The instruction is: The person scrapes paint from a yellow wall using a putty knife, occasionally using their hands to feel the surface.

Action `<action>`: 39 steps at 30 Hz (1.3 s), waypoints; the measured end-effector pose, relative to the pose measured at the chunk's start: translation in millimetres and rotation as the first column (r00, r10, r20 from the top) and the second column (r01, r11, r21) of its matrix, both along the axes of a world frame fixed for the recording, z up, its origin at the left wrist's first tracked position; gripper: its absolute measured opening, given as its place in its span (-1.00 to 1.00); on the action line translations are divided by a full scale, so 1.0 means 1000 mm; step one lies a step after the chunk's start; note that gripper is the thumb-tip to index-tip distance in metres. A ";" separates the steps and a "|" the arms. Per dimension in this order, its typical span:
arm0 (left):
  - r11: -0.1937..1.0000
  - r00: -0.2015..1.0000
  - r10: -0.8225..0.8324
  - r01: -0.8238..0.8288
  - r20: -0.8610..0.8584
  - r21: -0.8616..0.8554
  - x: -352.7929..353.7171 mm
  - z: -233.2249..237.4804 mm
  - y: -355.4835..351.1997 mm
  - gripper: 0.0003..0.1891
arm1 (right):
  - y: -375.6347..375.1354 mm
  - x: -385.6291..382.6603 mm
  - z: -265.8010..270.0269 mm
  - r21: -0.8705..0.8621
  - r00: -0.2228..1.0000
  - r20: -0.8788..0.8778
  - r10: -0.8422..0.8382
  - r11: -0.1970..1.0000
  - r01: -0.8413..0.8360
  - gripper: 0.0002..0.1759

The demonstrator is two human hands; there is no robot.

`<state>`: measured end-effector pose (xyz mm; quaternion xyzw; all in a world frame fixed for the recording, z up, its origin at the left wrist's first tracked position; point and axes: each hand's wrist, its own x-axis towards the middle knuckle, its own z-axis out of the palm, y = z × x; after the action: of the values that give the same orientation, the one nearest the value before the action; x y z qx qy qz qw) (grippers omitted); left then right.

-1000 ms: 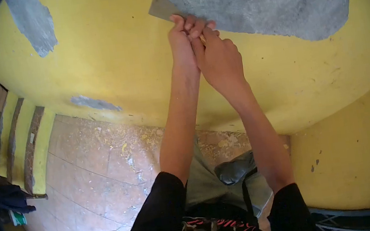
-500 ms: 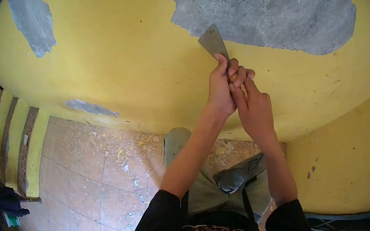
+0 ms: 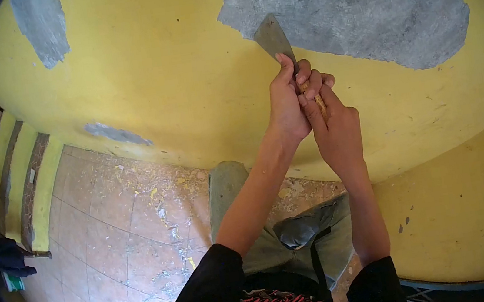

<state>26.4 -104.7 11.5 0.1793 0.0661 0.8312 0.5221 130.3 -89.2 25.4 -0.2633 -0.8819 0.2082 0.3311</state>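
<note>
Both hands are wrapped round one putty knife. Its flat metal blade (image 3: 273,35) points up and slightly left, overlapping the lower left edge of a large bare grey patch (image 3: 345,9) on the yellow wall (image 3: 183,79). My left hand (image 3: 289,99) grips the upper handle, its thumb lying near the base of the blade. Lower down, my right hand (image 3: 336,123) closes on the wooden handle (image 3: 316,98), most of which the fingers hide. The patch has a ragged edge where yellow paint stops.
Paint flakes (image 3: 166,200) litter the tiled floor (image 3: 100,231) along the wall's foot. Smaller grey patches (image 3: 43,30) show at upper left and low on the wall. Yellow steps (image 3: 40,196) stand at left, with dark cloth (image 3: 5,255) beside them. My knees are close to the wall.
Both hands and the putty knife have moved up and slightly left, so the blade sits higher against the grey patch's edge. The grip is the same.
</note>
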 end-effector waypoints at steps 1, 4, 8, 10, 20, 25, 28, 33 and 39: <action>1.000 1.000 -0.001 0.001 -0.003 -0.004 -0.002 -0.001 0.002 -0.39 | 0.001 -0.002 0.000 0.017 1.000 0.018 -0.010 1.000 0.009 -0.67; 0.999 0.999 -0.028 0.027 0.036 0.033 -0.006 -0.009 0.010 -0.39 | 0.003 -0.010 -0.002 0.067 0.998 0.022 -0.054 0.996 0.053 -0.68; 0.996 1.000 0.005 -0.005 0.001 0.094 -0.004 -0.006 0.006 -0.43 | 0.001 -0.010 0.003 0.091 0.998 0.045 -0.049 0.995 0.045 -0.70; 0.991 0.997 -0.036 0.026 0.073 0.132 -0.015 -0.003 0.005 -0.41 | -0.005 -0.021 0.004 0.195 0.994 0.017 -0.107 0.975 0.101 -0.71; 0.996 0.997 -0.014 0.021 -0.081 0.086 -0.013 -0.015 0.002 -0.43 | -0.007 -0.013 -0.008 0.027 0.999 -0.023 -0.029 0.999 0.030 -0.69; 0.998 0.996 0.009 -0.003 -0.087 0.069 -0.013 -0.016 0.016 -0.42 | 0.008 -0.015 -0.009 0.055 0.998 0.007 -0.059 0.997 0.059 -0.69; 0.998 0.997 0.029 -0.025 -0.068 0.063 -0.011 -0.003 0.014 -0.42 | 0.008 -0.017 -0.004 0.159 0.996 0.004 -0.089 0.983 0.087 -0.70; 0.994 0.994 0.104 -0.102 -0.029 0.042 -0.018 -0.005 0.005 -0.44 | 0.012 -0.033 -0.003 0.235 0.995 0.019 -0.099 0.968 0.092 -0.72; 0.991 1.000 -0.002 0.003 -0.007 0.132 -0.018 -0.012 0.005 -0.44 | -0.002 -0.020 0.003 0.149 0.992 0.098 -0.077 0.987 0.062 -0.72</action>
<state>8.9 -100.1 0.0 0.2164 0.0126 0.8324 0.5100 110.3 -91.1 28.6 -0.2792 -0.9010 0.1177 0.3106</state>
